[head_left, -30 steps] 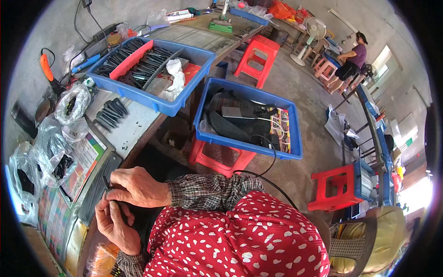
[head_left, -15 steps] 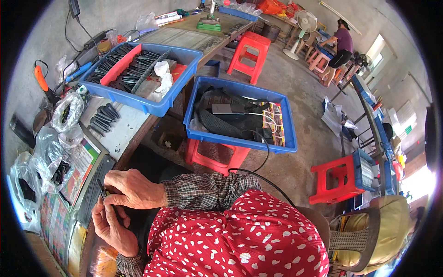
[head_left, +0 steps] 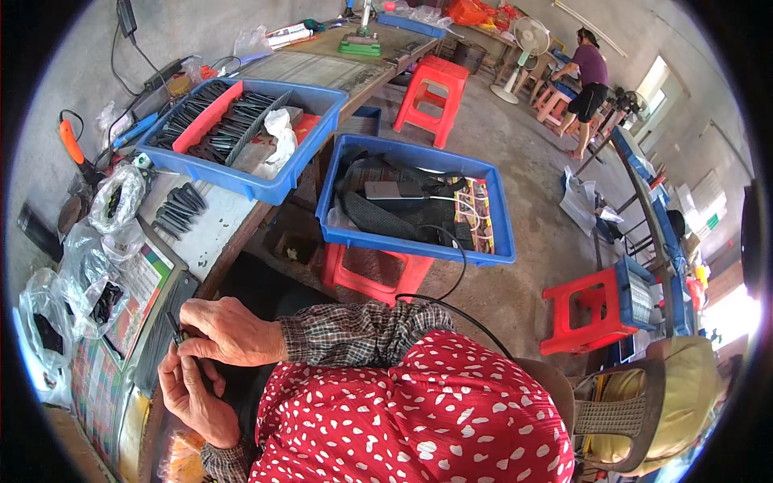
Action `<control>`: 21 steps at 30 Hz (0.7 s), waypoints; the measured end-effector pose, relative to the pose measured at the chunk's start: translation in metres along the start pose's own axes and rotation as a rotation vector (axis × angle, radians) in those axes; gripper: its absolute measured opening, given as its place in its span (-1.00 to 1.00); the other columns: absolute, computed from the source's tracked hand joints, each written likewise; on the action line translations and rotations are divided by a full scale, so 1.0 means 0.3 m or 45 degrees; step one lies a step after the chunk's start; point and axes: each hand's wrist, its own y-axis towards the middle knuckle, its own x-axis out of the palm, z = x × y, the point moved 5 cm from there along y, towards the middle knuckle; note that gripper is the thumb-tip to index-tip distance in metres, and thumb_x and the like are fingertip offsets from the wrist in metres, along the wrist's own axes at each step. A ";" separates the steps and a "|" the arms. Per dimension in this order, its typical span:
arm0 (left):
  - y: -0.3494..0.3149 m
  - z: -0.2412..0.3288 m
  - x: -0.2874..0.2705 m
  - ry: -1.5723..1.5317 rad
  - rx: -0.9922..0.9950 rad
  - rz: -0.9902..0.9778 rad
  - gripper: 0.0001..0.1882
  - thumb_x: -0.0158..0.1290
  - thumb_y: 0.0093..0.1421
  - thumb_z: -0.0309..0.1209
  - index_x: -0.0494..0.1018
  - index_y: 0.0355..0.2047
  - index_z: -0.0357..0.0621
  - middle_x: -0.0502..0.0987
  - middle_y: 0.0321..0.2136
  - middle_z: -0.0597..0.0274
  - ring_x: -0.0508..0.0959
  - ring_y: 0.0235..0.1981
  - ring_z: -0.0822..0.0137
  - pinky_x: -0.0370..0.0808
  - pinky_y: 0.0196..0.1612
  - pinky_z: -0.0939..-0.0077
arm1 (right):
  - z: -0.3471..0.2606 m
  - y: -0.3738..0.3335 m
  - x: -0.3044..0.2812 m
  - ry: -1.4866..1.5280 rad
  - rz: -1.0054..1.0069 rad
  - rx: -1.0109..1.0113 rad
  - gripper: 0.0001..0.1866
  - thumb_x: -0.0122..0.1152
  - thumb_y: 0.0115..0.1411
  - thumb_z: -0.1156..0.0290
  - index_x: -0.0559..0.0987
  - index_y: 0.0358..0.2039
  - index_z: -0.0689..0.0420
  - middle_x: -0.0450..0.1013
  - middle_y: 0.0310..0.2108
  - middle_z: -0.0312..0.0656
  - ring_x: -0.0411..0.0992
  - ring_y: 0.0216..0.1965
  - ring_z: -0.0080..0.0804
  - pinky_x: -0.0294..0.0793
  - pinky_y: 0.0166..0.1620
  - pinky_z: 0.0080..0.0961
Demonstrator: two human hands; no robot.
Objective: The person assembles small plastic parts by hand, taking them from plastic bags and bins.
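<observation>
At the table's edge, my right hand (head_left: 235, 330) is closed round a small, slim black piece (head_left: 173, 325) whose dark tip sticks up past the fingers. Just below it, my left hand (head_left: 197, 396) pinches the lower end of the same piece between thumb and fingertips. Most of the piece is hidden by the fingers, so its exact kind does not show. A loose pile of similar slim black pieces (head_left: 180, 209) lies on the tabletop beyond my hands. Many more fill the blue tray (head_left: 278, 191) farther off, split by a red divider (head_left: 208, 117).
Clear plastic bags (head_left: 93, 270) with black parts crowd the left side. A second blue tray (head_left: 419, 254) with a power bank (head_left: 394, 190) and black straps rests on a red stool (head_left: 374, 278). A cable (head_left: 475, 322) runs from it towards me. Another person (head_left: 592, 68) works far back.
The view has shifted very slightly. Both hands stay together on the black piece with almost no movement. The far person is a little more upright.
</observation>
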 end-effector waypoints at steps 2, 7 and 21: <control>0.003 -0.011 -0.011 -0.017 0.008 -0.030 -0.85 -0.06 0.30 -0.46 0.41 -0.14 -0.15 0.46 -0.48 0.40 0.33 -0.60 0.66 0.14 -0.67 0.84 | -0.003 0.005 -0.007 -0.020 -0.026 -0.010 -0.58 0.12 0.17 0.05 0.35 -0.39 0.20 0.32 -0.48 -0.08 0.39 -0.45 -0.01 0.31 -0.44 -0.21; 0.002 -0.012 -0.008 -0.036 -0.009 -0.043 -0.85 -0.06 0.30 -0.47 0.41 -0.14 -0.15 0.46 -0.47 0.40 0.33 -0.60 0.66 0.15 -0.67 0.84 | -0.014 0.011 -0.017 -0.014 -0.108 0.021 -0.60 0.13 0.18 0.10 0.34 -0.40 0.23 0.35 -0.46 0.00 0.40 -0.41 0.05 0.34 -0.39 -0.17; -0.003 -0.012 -0.002 -0.061 0.000 -0.046 -0.86 -0.05 0.30 -0.47 0.41 -0.15 -0.15 0.47 -0.45 0.38 0.33 -0.61 0.65 0.13 -0.69 0.82 | -0.018 0.005 -0.018 0.034 -0.047 0.017 -0.62 0.16 0.15 0.13 0.35 -0.43 0.23 0.36 -0.45 0.01 0.40 -0.39 0.06 0.35 -0.36 -0.17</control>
